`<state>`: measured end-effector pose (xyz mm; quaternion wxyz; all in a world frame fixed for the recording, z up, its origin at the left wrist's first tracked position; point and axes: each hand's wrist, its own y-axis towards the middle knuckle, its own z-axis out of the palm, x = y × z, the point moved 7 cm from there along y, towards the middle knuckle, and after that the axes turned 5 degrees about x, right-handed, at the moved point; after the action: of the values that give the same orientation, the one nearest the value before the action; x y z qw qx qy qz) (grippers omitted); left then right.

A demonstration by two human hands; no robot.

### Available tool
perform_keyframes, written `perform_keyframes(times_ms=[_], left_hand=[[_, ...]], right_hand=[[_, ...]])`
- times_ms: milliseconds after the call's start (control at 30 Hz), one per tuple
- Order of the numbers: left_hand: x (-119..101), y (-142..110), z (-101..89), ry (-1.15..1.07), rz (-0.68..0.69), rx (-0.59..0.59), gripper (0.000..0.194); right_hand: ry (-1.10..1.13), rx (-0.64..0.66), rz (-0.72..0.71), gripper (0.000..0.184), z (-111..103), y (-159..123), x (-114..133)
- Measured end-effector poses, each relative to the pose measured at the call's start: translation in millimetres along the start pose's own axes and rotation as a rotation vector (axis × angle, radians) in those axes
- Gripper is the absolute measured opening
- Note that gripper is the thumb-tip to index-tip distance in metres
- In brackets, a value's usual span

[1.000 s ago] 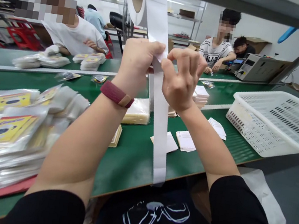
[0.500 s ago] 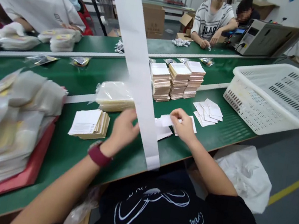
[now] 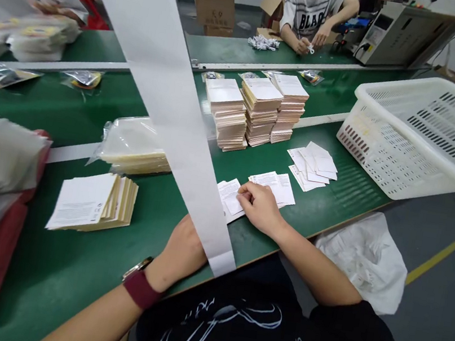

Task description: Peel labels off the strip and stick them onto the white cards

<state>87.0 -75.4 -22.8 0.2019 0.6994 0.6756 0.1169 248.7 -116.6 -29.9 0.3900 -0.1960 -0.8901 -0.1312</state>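
Note:
My right hand is closed, thumb and fingers pinched at the edge of a small white printed card low over the green table. More printed cards lie fanned out just beyond it. A second loose spread of cards is farther right. My left hand, with a watch and dark red band at the wrist, rests near the table's front edge. Its fingers are hidden behind a hanging white paper strip. Left of it sits a stack of larger printed cards, tilted over sideways.
Three tall card stacks stand at the back. A plastic-wrapped pack lies left of the strip. At right is a white perforated basket; at left, bagged items on a red tray. A co-worker's hands work across the table.
My view has turned so the table's left side shifts leftward. My left hand has come down and toward me, behind the strip. My right hand has lowered its card onto the others.

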Motion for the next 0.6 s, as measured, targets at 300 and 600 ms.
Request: perform_keyframes(times_ms=[300,600], left_hand=[[13.6,-16.8,25.0,-0.060,-0.147,0.110,0.051],[10.0,-12.3,19.5,-0.049,-0.140,0.087,0.048]], right_hand=[[-0.231,0.034,-0.036,0.007,5.3,-1.6,8.1],[-0.446,-0.103,0.081,0.024,-12.8,0.2,-1.3]])
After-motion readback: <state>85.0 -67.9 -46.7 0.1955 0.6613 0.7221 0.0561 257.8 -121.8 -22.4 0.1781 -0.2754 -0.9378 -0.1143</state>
